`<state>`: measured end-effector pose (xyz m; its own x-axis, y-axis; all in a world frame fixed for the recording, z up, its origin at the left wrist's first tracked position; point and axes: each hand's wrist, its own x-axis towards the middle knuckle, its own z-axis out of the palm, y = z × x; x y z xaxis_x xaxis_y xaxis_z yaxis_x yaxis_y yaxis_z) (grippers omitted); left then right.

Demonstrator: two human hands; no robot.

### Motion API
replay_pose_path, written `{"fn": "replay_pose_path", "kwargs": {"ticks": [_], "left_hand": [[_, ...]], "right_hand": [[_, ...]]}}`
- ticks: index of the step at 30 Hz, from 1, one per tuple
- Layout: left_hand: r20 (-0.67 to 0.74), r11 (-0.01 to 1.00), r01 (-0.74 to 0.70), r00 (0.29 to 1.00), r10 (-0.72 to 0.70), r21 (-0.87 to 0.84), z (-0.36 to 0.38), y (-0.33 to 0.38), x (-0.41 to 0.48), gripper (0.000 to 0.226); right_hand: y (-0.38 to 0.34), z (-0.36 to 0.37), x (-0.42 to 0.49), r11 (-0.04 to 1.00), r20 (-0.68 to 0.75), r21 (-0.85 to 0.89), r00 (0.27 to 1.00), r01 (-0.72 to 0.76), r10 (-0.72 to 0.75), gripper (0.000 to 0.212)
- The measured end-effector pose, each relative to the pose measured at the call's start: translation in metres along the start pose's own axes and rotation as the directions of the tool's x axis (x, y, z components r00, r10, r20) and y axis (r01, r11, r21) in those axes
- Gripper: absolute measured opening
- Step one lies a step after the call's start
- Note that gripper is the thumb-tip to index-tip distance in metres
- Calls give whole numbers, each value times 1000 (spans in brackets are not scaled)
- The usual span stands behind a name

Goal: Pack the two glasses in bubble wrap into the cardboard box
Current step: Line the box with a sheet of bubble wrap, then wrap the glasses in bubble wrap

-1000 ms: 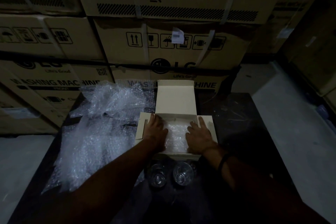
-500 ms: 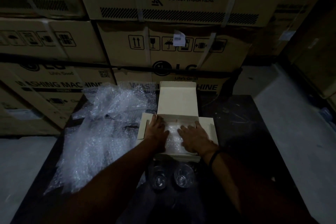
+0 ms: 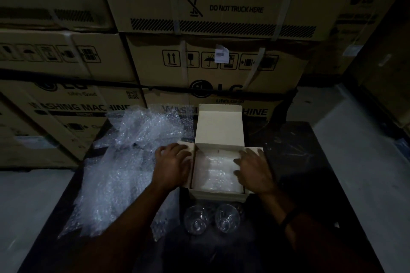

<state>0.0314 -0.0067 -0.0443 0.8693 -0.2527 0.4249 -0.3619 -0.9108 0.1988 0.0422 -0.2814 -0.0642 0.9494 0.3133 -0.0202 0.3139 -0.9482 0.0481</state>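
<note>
A small pale cardboard box (image 3: 218,197) stands open on the dark table, its lid upright at the back. A sheet of bubble wrap (image 3: 216,170) lines its inside. My left hand (image 3: 172,165) lies flat over the box's left side flap, fingers straight. My right hand (image 3: 253,167) rests on the right edge, its fingers touching the wrap inside. Two clear glasses, the left glass (image 3: 196,221) and the right glass (image 3: 227,219), stand bare on the table just in front of the box, between my forearms.
A large loose heap of bubble wrap (image 3: 124,157) covers the table's left half. The dark tabletop (image 3: 310,162) extends to the right of the box. Stacked large washing machine cartons (image 3: 221,68) form a wall right behind the table. Grey floor lies on both sides.
Both hands have moved apart from the middle of the box: the left one out onto the left flap, the right one to the right edge. The lining wrap now shows between them.
</note>
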Motion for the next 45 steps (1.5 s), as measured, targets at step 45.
{"fn": "replay_pose_path", "kwargs": {"ticks": [45], "left_hand": [[301,856,511,806,-510,82,-24,-70,-61,36]], "right_hand": [[-36,-33,-52,951,55,307,999,-20,3,53]]}}
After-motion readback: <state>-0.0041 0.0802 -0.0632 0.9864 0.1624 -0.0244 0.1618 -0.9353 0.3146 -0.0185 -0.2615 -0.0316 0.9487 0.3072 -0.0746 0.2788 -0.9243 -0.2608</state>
